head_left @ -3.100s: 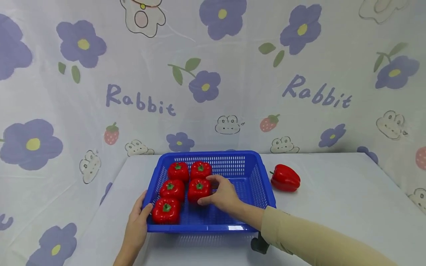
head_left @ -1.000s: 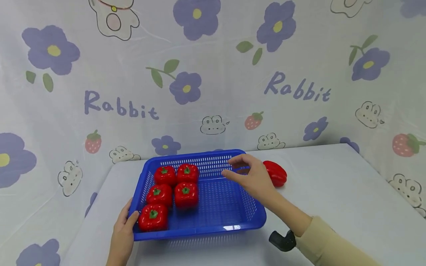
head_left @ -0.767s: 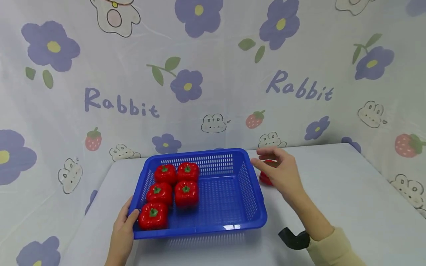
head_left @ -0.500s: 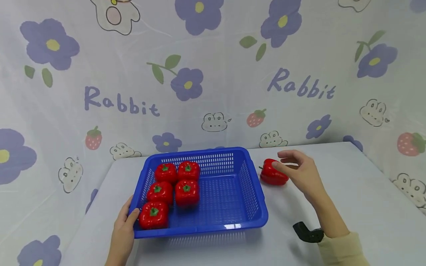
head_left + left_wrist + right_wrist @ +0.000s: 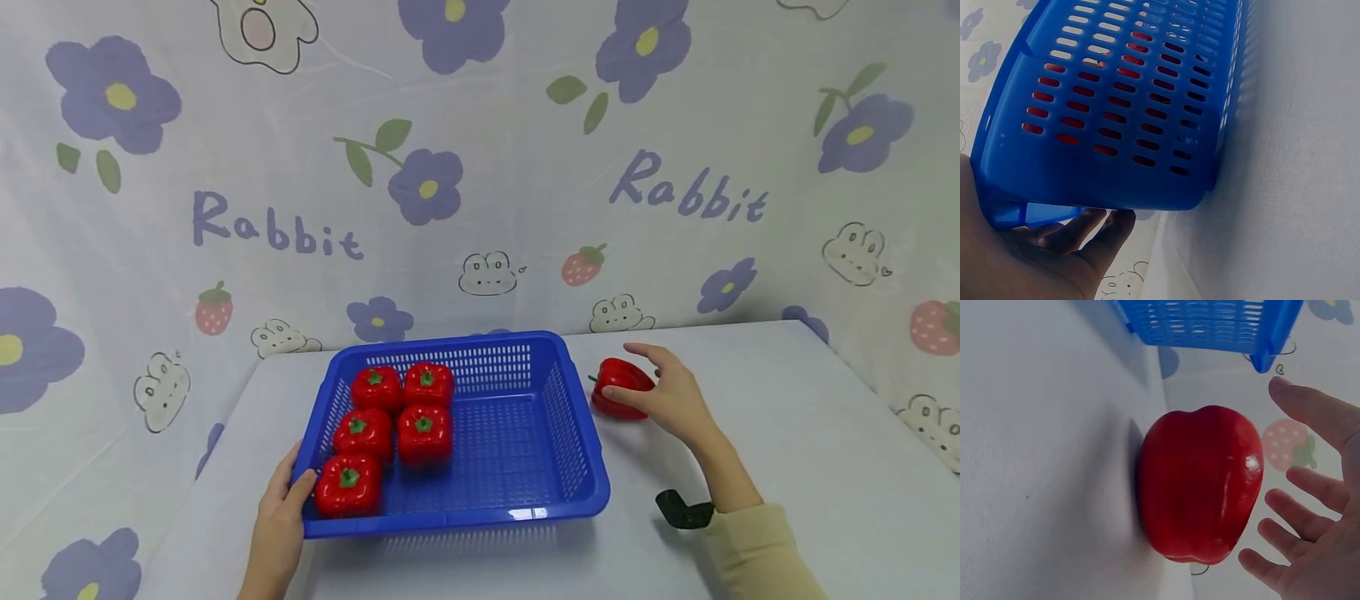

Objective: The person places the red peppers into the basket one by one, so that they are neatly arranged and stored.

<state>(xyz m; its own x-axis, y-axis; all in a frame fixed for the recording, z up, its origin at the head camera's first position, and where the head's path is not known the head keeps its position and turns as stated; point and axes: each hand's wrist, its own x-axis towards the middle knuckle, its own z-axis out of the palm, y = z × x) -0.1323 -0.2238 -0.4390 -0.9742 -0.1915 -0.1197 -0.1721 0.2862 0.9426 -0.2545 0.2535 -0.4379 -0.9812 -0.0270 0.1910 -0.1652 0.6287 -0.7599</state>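
A blue plastic basket [image 5: 495, 517] stands on the table with several red bell peppers [image 5: 424, 435] grouped in its left half, green stems up. My left hand [image 5: 279, 521] grips the basket's left rim, thumb over the edge; in the left wrist view the fingers [image 5: 1110, 240] curl by the basket's slotted wall. Right of the basket, a single red bell pepper [image 5: 619, 387] lies on its side, stem toward the basket. My right hand [image 5: 671, 396] hovers beside it with fingers spread. In the right wrist view a gap shows between the pepper [image 5: 1200, 484] and the fingers [image 5: 1297, 515].
The white table [image 5: 757, 417] extends to the right of the basket. Behind it hangs a pale cloth [image 5: 510, 217] printed with flowers and rabbits. A black strap piece [image 5: 684, 510] sits at my right wrist, beside a beige sleeve [image 5: 761, 550].
My right hand has left a pepper inside the basket and moved right over the rim to the lone pepper outside, lowering toward it lately. My left hand keeps its hold on the basket.
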